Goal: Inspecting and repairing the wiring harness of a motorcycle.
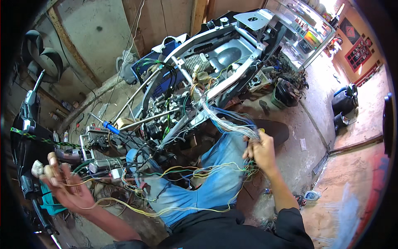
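My right hand (262,152) is closed round a bundle of white, grey and blue wires (232,126), which runs up to the motorcycle frame (222,88). Off to the left, my left hand (64,180) is raised with its fingers bent and partly apart. A thin yellowish wire (92,179) crosses those fingers and appears pinched there. Beside the fingertips is a small whitish piece (37,169); whether I touch it, I cannot tell. Loose yellow and green wires (207,168) lie across my lap, and a yellow loop (153,213) hangs below them.
The stripped motorcycle's engine (159,112) and radiator (99,135) stand close in front. A blue-handled tool (110,127) rests by the radiator. Handlebars (29,108) are at the far left. To the right are a parts-filled basin (286,93), a glass cabinet (306,37) and a black container (345,101).
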Action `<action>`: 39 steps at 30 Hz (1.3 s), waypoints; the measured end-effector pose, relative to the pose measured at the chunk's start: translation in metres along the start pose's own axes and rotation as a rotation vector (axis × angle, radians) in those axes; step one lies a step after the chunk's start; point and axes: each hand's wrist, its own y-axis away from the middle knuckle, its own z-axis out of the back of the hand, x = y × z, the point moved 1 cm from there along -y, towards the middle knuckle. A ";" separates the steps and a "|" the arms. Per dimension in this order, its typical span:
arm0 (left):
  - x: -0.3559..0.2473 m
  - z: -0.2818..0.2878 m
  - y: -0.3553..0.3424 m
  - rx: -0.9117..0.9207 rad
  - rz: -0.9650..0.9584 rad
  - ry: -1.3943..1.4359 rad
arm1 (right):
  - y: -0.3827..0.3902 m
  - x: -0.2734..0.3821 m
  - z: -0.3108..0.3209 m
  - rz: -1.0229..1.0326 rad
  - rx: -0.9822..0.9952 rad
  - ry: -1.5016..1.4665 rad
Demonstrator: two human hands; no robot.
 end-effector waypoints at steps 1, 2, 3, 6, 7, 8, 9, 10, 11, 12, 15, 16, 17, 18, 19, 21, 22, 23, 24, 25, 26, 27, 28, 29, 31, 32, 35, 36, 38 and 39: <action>0.014 -0.005 0.004 0.000 0.063 0.080 | 0.000 0.012 -0.003 -0.114 0.056 0.133; 0.036 -0.024 -0.006 -0.006 0.098 0.080 | -0.003 0.014 -0.004 -0.009 -0.033 0.216; 0.051 -0.055 -0.011 -0.018 0.125 0.056 | -0.009 0.015 -0.007 0.105 -0.101 0.284; 0.080 -0.109 -0.011 -0.236 0.224 0.013 | -0.017 0.051 -0.013 0.208 0.015 0.536; 0.084 -0.112 -0.012 -0.144 0.261 0.071 | -0.014 0.059 -0.013 0.170 0.184 0.526; 0.087 -0.114 -0.009 -0.113 0.285 0.079 | -0.010 0.062 -0.010 0.167 0.285 0.380; 0.088 -0.117 -0.005 -0.082 0.310 0.090 | -0.004 0.067 -0.008 0.160 0.383 0.236; 0.090 -0.123 0.004 -0.158 0.357 -0.045 | 0.002 0.073 -0.006 0.162 0.393 0.232; 0.098 -0.134 0.015 -0.173 0.428 -0.205 | 0.008 0.078 -0.004 -0.019 0.412 -0.110; 0.102 -0.152 0.015 -0.067 0.574 -0.382 | 0.013 0.079 -0.003 -0.203 0.420 -0.453; 0.167 -0.199 0.047 0.141 0.866 -0.374 | 0.015 0.065 -0.029 -0.142 0.353 -0.629; 0.183 -0.219 0.055 0.157 0.918 -0.393 | 0.018 0.061 -0.034 -0.190 0.324 -0.671; 0.196 -0.240 0.063 0.164 0.970 -0.420 | 0.019 0.058 -0.038 -0.194 0.334 -0.672; 0.213 -0.255 0.080 0.142 0.993 -0.381 | 0.019 0.057 -0.038 -0.222 0.244 -0.811; 0.231 -0.266 0.105 0.121 1.020 -0.337 | 0.020 0.055 -0.037 -0.255 0.144 -0.945; 0.254 -0.276 0.138 0.094 1.172 -0.273 | 0.014 0.053 -0.032 -0.196 -0.018 -0.948; 0.258 -0.273 0.138 0.189 1.199 -0.331 | 0.005 0.053 -0.030 -0.182 -0.017 -0.951; 0.257 -0.267 0.143 0.279 1.227 -0.394 | 0.000 0.051 -0.028 -0.176 -0.011 -0.960; 0.261 -0.265 0.152 0.138 1.141 -0.203 | -0.007 0.047 -0.025 -0.191 0.032 -0.986; 0.257 -0.259 0.158 0.092 1.129 -0.061 | -0.011 0.042 -0.021 -0.204 0.077 -1.015; 0.253 -0.247 0.156 0.073 1.213 0.025 | -0.016 0.035 -0.016 -0.249 0.082 -1.016; 0.246 -0.237 0.154 0.059 1.301 0.117 | -0.017 0.030 -0.009 -0.250 0.062 -1.008; 0.248 -0.225 0.150 0.135 1.326 -0.014 | -0.019 0.024 -0.003 -0.283 0.072 -1.034; 0.251 -0.216 0.146 0.207 1.345 -0.149 | -0.017 0.019 0.002 -0.317 0.087 -1.061; 0.246 -0.207 0.132 0.145 1.153 -0.405 | -0.018 0.015 0.005 -0.300 0.110 -1.065; 0.246 -0.207 0.127 0.109 1.096 -0.438 | -0.017 0.014 0.002 -0.304 0.058 -1.066; 0.234 -0.210 0.106 0.111 0.980 -0.458 | -0.012 0.008 0.000 -0.273 0.073 -1.120; 0.232 -0.210 0.104 0.068 0.959 -0.439 | -0.011 0.012 -0.005 -0.236 0.001 -0.979; 0.232 -0.209 0.104 -0.042 1.001 -0.369 | -0.013 0.013 -0.017 -0.142 -0.124 -0.715; 0.230 -0.210 0.102 -0.041 1.002 -0.370 | -0.013 0.012 -0.017 -0.142 -0.125 -0.716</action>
